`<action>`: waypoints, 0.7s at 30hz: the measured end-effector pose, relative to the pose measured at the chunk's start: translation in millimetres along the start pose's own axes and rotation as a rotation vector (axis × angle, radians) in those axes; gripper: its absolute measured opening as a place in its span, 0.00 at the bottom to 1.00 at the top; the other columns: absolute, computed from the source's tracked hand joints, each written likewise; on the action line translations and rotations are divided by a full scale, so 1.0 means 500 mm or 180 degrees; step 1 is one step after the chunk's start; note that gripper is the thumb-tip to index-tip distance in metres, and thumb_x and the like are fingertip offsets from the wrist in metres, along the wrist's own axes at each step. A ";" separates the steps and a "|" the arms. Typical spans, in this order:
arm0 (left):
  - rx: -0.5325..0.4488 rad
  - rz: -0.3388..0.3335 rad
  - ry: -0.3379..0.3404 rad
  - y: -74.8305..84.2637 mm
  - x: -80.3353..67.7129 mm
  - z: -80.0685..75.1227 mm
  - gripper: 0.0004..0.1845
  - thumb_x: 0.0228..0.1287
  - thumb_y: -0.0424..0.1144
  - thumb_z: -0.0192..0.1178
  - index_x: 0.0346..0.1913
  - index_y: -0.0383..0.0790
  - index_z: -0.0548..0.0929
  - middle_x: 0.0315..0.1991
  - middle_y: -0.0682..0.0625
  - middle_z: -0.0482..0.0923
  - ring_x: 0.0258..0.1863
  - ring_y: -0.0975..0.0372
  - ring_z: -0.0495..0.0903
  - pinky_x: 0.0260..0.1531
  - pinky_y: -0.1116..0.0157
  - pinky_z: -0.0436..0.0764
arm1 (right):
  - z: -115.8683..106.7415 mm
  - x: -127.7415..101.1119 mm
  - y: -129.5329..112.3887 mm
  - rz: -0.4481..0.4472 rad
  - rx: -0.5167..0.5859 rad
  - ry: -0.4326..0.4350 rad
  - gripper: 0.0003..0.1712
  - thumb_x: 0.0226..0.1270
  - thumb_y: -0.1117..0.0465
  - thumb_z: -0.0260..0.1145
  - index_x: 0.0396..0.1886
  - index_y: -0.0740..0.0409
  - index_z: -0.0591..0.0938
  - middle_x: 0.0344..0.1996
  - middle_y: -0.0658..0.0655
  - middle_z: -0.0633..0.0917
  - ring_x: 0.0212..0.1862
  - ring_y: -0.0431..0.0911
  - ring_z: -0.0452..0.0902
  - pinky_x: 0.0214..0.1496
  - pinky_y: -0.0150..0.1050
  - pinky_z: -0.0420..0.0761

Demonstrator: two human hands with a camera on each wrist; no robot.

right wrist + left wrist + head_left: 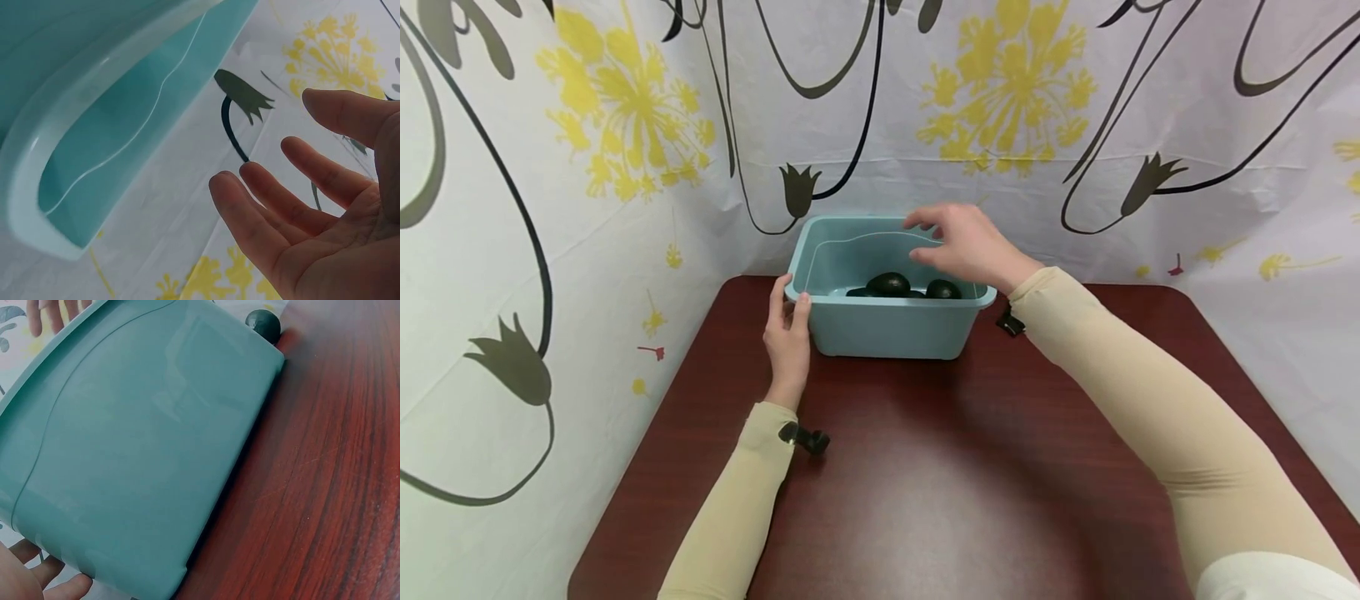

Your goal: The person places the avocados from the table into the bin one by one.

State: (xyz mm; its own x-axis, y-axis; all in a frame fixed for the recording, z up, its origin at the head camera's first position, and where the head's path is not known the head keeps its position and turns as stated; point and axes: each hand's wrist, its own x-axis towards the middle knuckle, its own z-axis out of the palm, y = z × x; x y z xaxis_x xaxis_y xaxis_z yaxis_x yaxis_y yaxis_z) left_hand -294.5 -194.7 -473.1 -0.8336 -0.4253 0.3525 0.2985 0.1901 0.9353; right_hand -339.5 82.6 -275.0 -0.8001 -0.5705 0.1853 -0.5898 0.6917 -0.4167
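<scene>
A light blue plastic bin (887, 329) stands upright on the table, with several dark avocados (889, 284) lying inside; its front wall partly hides them. My left hand (788, 346) holds the bin's front left corner, thumb at the front and fingers along the side. In the left wrist view, those fingers (50, 575) press against the bin wall (144, 450). Over the bin's right part hovers my right hand (966, 246), fingers loosely bent and spread. The right wrist view shows this palm (331, 244) with nothing in it, apart from the bin rim (25, 169).
The bin sits near the back edge of a dark red wooden table (880, 483). A white cloth (850, 125) with yellow and grey flowers hangs behind and at both sides. In the left wrist view, a dark round object (264, 326) shows beyond the bin's far corner.
</scene>
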 end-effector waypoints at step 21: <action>-0.0001 -0.0026 0.0057 0.066 -0.026 -0.001 0.25 0.75 0.52 0.57 0.72 0.60 0.70 0.57 0.45 0.78 0.53 0.57 0.76 0.56 0.51 0.73 | -0.040 -0.052 0.088 0.0082 -0.0098 0.0329 0.22 0.70 0.56 0.68 0.63 0.48 0.80 0.61 0.53 0.78 0.57 0.52 0.76 0.57 0.52 0.74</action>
State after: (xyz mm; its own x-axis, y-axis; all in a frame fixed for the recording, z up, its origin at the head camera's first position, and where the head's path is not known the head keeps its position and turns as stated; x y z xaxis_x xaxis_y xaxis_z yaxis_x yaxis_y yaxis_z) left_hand -273.5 -183.3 -446.9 -0.8276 -0.4425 0.3454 0.2918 0.1864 0.9381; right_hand -346.8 136.6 -280.4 -0.8212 -0.5047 0.2663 -0.5706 0.7199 -0.3952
